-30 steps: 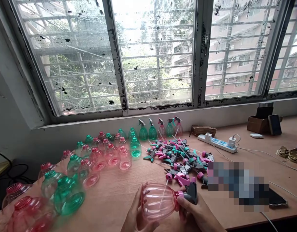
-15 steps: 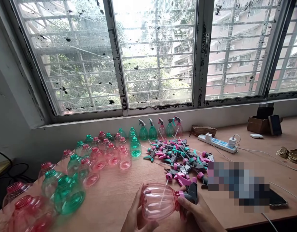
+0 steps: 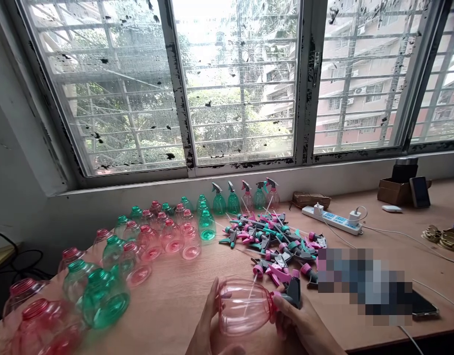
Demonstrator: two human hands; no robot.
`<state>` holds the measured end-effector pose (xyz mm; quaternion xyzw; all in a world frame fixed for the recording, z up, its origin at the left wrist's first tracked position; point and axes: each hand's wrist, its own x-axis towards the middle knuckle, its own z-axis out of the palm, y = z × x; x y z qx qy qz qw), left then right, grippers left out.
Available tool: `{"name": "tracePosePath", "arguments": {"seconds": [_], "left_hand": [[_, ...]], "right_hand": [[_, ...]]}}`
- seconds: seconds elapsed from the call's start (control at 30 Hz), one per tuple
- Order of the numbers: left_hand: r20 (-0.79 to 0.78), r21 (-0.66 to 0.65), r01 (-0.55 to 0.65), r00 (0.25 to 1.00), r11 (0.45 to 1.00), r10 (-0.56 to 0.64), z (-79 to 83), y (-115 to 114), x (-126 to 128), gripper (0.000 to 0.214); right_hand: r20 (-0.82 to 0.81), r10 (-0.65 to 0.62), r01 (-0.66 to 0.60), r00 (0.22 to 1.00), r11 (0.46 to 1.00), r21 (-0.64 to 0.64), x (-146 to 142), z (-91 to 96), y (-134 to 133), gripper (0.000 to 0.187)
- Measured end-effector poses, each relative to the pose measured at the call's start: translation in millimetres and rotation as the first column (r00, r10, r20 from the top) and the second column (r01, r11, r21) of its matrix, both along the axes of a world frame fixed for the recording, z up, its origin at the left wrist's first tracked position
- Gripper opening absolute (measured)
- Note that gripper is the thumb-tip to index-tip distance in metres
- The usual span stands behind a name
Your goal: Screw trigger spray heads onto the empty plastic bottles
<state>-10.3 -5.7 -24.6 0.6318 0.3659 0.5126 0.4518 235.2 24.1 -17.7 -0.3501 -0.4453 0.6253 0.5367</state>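
While the right hand [image 3: 299, 321] pinches the pink collar [image 3: 276, 294] and the left hand [image 3: 207, 324] spreads around the base, one clear-pink ribbed trigger-spray bottle [image 3: 245, 308] is held sideways at six o'clock above the desk [image 3: 171, 296], dark trigger head [image 3: 295, 292] toward three. Likely light, slick, slightly springy plastic; best taken at collar and ribbed lower body.

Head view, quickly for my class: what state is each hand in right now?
Left hand: cupped at the translucent pink spray bottle; whether its grip is closed cannot be told.
Right hand: closed on the trigger sprayer.
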Motion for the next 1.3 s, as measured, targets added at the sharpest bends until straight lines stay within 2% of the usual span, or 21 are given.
{"name": "tracePosePath", "arguments": {"seconds": [0.1, 0.23, 0.3, 0.43, 0.5, 0.7, 0.73, 0.8, 0.9, 1.03, 1.1, 1.2, 1.3], "left_hand": [[-0.015, -0.007, 0.003, 1.0, 1.0, -0.004, 3.1, 0.5, -0.3, 0.099], [-0.161, 0.155, -0.114, 0.977, 0.981, 0.139, 0.4, 1.8, 0.9, 0.079], [-0.18, 0.201, -0.13, 0.969, 0.971, 0.167, -2.2, 1.9, 1.1, 0.072], [-0.123, 0.165, -0.054, 0.99, 0.985, 0.075, -1.6, 1.1, -0.7, 0.092], [-0.096, 0.124, -0.022, 0.995, 0.992, 0.034, 1.4, 0.6, -1.3, 0.095], [-0.146, 0.195, -0.088, 0.982, 0.977, 0.117, 3.0, -2.1, 3.0, 0.07], [-0.154, 0.188, -0.096, 0.98, 0.977, 0.126, 2.3, -2.7, 3.5, 0.07], [-0.151, 0.158, -0.083, 0.983, 0.984, 0.107, 1.9, -3.5, 3.6, 0.084], [-0.07, 0.136, -0.004, 0.997, 0.991, 0.013, 4.9, -3.4, 2.5, 0.105], [0.015, 0.066, 0.09, 0.996, 0.994, -0.091, 10.3, -2.0, 0.4, 0.094], [-0.033, 0.059, 0.078, 0.997, 0.995, -0.076, 10.2, -0.9, -0.9, 0.092], [-0.155, 0.145, 0.019, 0.988, 0.989, 0.004, 5.9, 0.5, -1.9, 0.093], [-0.21, 0.208, -0.016, 0.976, 0.978, 0.061, 1.0, 0.6, -1.0, 0.088]], "right_hand": [[0.014, 0.025, -0.025, 1.0, 1.0, 0.009, 0.5, -0.6, 0.5, 0.049], [0.026, 0.011, -0.011, 1.0, 1.0, -0.003, 0.8, -2.7, 0.3, 0.053], [0.03, 0.005, -0.005, 1.0, 1.0, -0.006, 0.8, -2.7, -0.4, 0.052], [0.027, -0.01, 0.01, 1.0, 1.0, -0.026, 1.4, -2.1, -1.4, 0.054], [0.046, 0.005, -0.003, 0.999, 0.999, -0.042, 2.0, -2.3, -1.2, 0.057], [0.104, 0.009, 0.006, 0.995, 0.989, -0.15, 3.8, -5.0, 0.8, 0.062], [0.103, 0.011, 0.004, 0.995, 0.989, -0.145, 3.9, -5.9, 0.9, 0.062], [0.093, 0.019, -0.008, 0.995, 0.993, -0.117, 4.0, -7.6, 0.9, 0.061], [0.087, 0.027, -0.021, 0.996, 0.997, -0.076, 3.7, -8.5, -0.3, 0.059], [0.105, 0.026, -0.024, 0.994, 1.0, -0.021, 3.7, -6.6, -2.9, 0.058], [0.111, 0.024, -0.021, 0.994, 0.999, -0.031, 4.3, -6.0, -3.4, 0.059], [0.119, 0.025, -0.013, 0.993, 0.995, -0.1, 5.6, -7.1, -2.4, 0.06], [0.127, 0.033, -0.019, 0.991, 0.994, -0.11, 6.3, -8.3, -0.9, 0.06]]}}
